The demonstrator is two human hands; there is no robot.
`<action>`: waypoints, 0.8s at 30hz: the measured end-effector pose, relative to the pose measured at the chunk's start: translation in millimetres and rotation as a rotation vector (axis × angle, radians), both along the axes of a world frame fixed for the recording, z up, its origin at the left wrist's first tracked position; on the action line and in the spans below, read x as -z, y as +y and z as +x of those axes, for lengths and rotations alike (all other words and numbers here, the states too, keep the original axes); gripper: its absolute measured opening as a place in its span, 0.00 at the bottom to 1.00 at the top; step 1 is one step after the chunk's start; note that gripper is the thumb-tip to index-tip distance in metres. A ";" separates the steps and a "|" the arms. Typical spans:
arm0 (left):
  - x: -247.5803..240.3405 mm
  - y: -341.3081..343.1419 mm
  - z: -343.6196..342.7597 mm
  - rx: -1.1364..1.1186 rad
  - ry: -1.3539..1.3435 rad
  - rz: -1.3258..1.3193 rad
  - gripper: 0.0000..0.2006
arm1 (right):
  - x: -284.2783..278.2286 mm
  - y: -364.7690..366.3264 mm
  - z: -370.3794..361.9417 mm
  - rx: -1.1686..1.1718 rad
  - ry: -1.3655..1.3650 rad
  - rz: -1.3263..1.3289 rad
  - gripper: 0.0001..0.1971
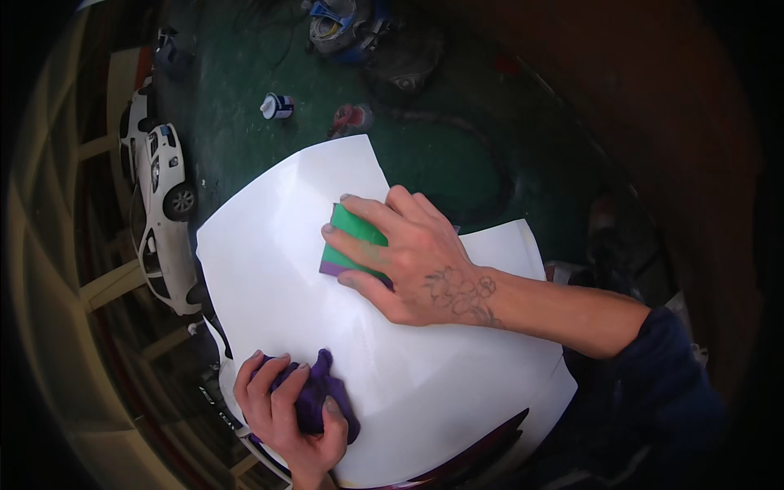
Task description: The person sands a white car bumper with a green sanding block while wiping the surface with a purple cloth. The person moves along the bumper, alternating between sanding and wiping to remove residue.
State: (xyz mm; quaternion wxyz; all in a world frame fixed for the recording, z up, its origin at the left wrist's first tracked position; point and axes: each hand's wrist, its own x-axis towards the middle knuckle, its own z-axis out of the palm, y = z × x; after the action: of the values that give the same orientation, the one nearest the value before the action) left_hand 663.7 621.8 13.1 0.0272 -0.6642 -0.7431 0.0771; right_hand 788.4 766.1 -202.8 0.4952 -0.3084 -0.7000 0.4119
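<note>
A glossy white car body panel (269, 237) lies beneath both of my hands. My right hand (408, 253) presses a green block with a purple underside (353, 237) flat on the panel's upper middle, fingers spread over its top and thumb at its near side. At the panel's lower left, my left hand (286, 408) is curled over a crumpled purple cloth (331, 400), which rests on the white surface. Part of the cloth is hidden under the fingers. A dark red strip (482, 453) runs along the panel's near edge.
Beyond the panel, a white and blue can (277, 106) stands on the green floor (237, 73). A red object (351, 119) sits near the panel's far edge, with a hose behind it. Farther back is a blue-grey machine (347, 28). White cars (163, 212) are parked at the left.
</note>
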 end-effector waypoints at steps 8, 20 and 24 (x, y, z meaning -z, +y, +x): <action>3.5 2.2 -1.8 0.004 -0.007 0.015 0.23 | -7.7 8.4 -18.3 0.071 -0.043 -0.082 0.17; -0.1 8.1 -2.5 0.025 0.017 -0.004 0.21 | -16.7 117.3 -55.5 -0.006 -0.239 -0.141 0.20; 3.9 0.4 2.5 0.007 -0.024 -0.008 0.22 | -11.1 -0.5 5.1 -0.027 -0.168 0.005 0.21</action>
State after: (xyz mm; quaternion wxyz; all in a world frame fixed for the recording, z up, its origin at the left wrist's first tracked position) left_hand 666.1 622.3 9.2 0.0161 -0.6678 -0.7407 0.0720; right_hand 793.5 765.6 -191.6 0.4297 -0.3313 -0.7443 0.3894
